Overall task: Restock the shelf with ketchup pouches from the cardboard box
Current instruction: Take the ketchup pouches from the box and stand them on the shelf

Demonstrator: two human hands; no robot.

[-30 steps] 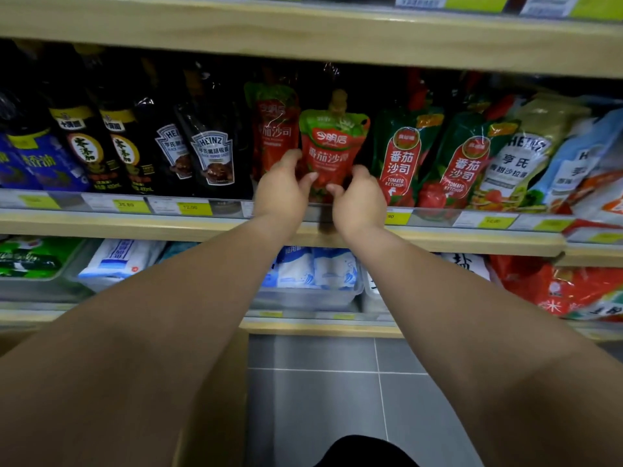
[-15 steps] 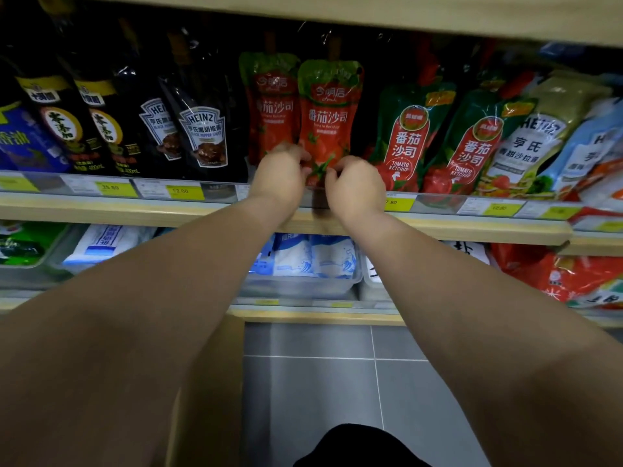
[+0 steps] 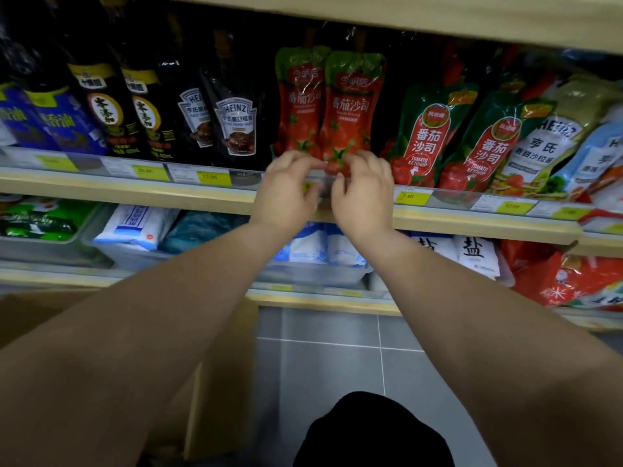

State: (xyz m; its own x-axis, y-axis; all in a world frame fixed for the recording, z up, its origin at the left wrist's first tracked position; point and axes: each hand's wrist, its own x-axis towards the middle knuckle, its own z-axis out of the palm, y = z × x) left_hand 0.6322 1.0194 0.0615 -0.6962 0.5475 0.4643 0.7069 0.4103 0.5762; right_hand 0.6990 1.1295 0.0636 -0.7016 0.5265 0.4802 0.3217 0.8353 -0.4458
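While our 2 hands sit at the foot of the red plastic ketchup pouch with the green top (image 3: 350, 109), we judge this placement nearly finished. The pouch stands upright on the pale wooden shelf (image 3: 128, 193), its base just behind the clear price rail (image 3: 448, 200). Our left hand (image 3: 286, 193) curls its fingers at the pouch's lower left corner, and our right hand (image 3: 362, 193) pinches the lower edge; both are loosely closed on the pouch's bottom rather than wrapped around it. Touching the pouch on its left stands a 2nd matching red ketchup pouch (image 3: 298, 102), already in place. Left of that stand black Heinz sauce pouches (image 3: 236, 126); right of our pouch lean green-and-red tomato ketchup pouches (image 3: 426, 133). The brown cardboard box (image 3: 219, 382) shows only as a wall below the shelf, left of our arms, so we cannot tell how many pouches remain.
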